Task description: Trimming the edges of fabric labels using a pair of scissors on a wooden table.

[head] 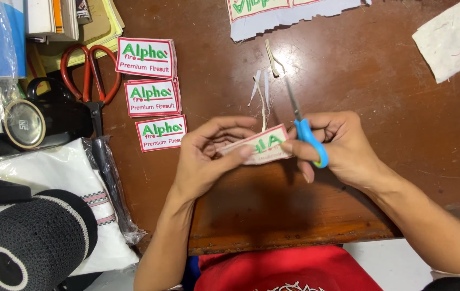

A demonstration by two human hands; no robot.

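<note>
Both hands (pixel 208 156) (pixel 343 143) close together, fingers curled

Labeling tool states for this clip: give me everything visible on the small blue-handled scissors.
The small scissors have bright blue plastic loop handles and thin, plain metal blades. The right hand holds them, fingers through and around the handles. The blades point up and away from the person, slightly left-tilted, and look closed or nearly so. Their base sits at the right end of the embroidered patch, which the left hand pinches above the brown wooden table. The lower handle loop shows beneath the fingers.
</note>
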